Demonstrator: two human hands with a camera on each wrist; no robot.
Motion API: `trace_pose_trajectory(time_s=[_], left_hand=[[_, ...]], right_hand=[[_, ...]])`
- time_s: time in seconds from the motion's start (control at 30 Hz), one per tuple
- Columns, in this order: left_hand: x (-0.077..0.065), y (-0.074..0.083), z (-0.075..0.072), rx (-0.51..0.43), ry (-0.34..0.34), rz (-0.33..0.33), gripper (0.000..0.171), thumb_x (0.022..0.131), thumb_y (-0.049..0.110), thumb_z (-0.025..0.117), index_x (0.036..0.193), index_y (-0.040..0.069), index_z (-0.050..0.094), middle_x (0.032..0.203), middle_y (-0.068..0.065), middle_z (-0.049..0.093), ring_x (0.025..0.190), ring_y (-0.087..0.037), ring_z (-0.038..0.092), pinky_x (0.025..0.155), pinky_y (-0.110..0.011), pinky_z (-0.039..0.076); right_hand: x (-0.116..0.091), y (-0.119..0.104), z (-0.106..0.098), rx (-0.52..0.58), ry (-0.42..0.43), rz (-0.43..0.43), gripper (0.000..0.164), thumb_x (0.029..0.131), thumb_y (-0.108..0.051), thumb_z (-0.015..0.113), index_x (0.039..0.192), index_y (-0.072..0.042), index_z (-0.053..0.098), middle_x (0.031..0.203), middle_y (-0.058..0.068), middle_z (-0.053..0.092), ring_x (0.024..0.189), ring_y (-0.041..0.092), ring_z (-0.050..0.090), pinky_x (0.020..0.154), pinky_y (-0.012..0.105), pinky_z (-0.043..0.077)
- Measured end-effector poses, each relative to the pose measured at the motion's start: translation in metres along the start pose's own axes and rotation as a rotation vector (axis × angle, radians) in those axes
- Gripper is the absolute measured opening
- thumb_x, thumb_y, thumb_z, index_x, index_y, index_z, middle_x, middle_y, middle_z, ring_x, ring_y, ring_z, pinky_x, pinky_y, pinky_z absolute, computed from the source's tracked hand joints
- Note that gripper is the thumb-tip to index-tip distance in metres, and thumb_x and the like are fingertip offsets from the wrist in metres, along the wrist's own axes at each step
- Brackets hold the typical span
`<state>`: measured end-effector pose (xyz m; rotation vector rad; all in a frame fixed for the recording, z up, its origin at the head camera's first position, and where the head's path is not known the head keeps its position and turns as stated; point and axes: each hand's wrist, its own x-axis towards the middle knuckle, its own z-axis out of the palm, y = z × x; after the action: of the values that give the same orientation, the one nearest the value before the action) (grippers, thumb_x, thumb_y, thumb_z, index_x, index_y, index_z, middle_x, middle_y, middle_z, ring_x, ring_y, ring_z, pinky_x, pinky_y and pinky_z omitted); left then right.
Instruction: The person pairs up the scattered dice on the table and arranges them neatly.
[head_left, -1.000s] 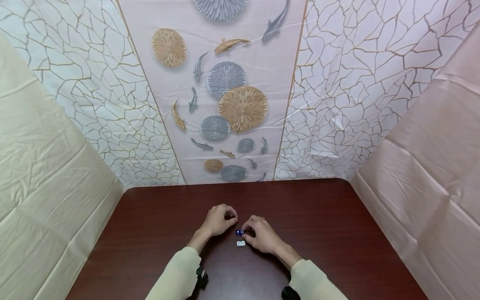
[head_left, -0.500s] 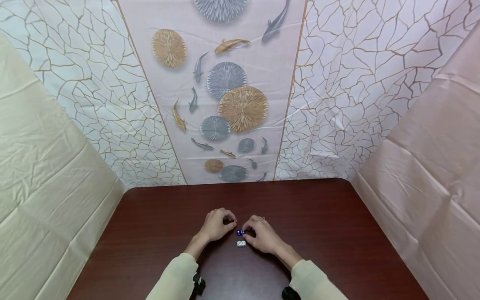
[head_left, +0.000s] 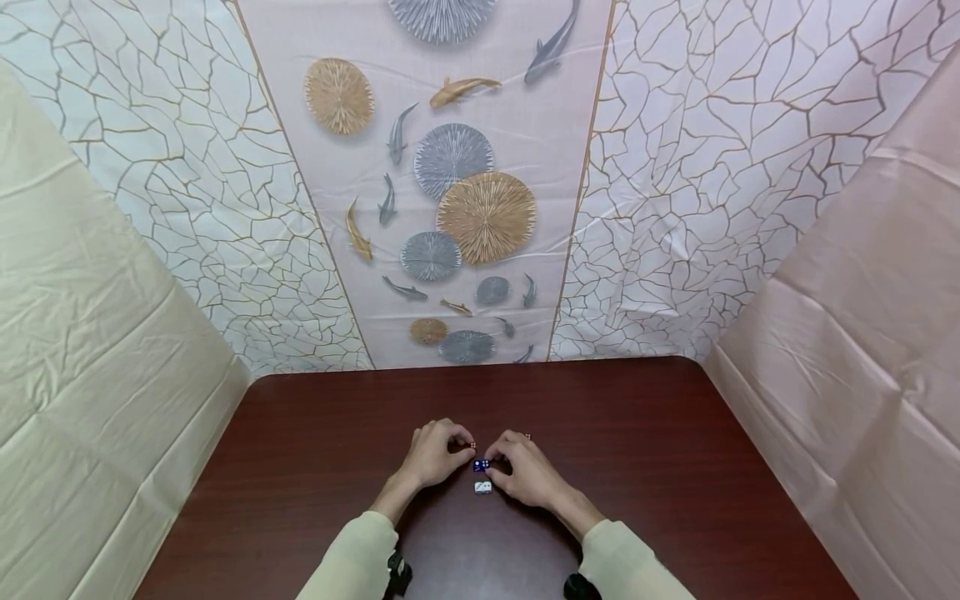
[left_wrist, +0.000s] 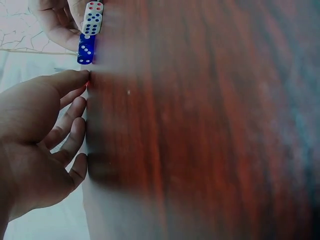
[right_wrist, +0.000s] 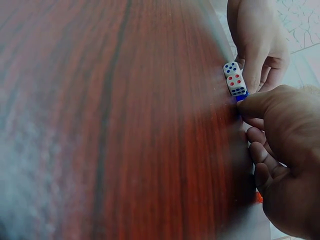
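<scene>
My left hand [head_left: 429, 454] pinches a small red die [head_left: 472, 445] between thumb and index finger, just behind the blue dice. In the left wrist view only a red glint shows at that thumb tip. Two blue dice [head_left: 481, 465] sit side by side on the table, and my right hand [head_left: 522, 471] pinches the right one. A pair of white dice [head_left: 483, 487], touching each other, lies nearer to me. Red and blue pips show on the white dice [right_wrist: 234, 79] in the right wrist view, where the right thumb covers most of the blue ones.
Another red die [head_left: 528, 437] shows just behind the right hand's knuckles, mostly hidden. The dark reddish-brown table [head_left: 637, 433] has a patterned cloth [head_left: 660, 208] hanging behind it. Plain cloths [head_left: 97, 333] hang at both sides.
My left hand has come slightly towards me with the red die, then a touch to the right, closer to the blue dice. The right hand stays almost still.
</scene>
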<state>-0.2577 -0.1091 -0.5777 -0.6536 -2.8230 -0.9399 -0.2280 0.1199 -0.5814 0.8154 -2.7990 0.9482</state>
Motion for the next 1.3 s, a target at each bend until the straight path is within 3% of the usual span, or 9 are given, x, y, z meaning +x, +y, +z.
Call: trace_pose_trajectory(time_s=[0.57,1.3], left_hand=[[-0.0004,-0.0009,0.0017,-0.029,-0.009,-0.024,0.006,0.096,0.022,0.09,0.101,0.022,0.086,0.098,0.002,0.078,0.096,-0.022,0.068,0.086,-0.041,0.038],[-0.001,0.0,0.0007,-0.041,-0.012,-0.031,0.007,0.097,0.022,0.09,0.103,0.022,0.086,0.099,0.002,0.077,0.096,-0.021,0.068,0.086,-0.041,0.037]], right_hand=[[0.0,0.0001,0.0013,0.001,0.005,-0.001,0.012,0.099,-0.013,0.086,0.11,-0.011,0.083,0.107,-0.002,0.073,0.101,0.016,0.066,0.091,0.035,0.055],[-0.003,0.0032,-0.0057,0.041,-0.02,-0.004,0.016,0.1,-0.014,0.085,0.115,-0.009,0.081,0.107,0.0,0.072,0.097,0.015,0.066,0.087,0.031,0.055]])
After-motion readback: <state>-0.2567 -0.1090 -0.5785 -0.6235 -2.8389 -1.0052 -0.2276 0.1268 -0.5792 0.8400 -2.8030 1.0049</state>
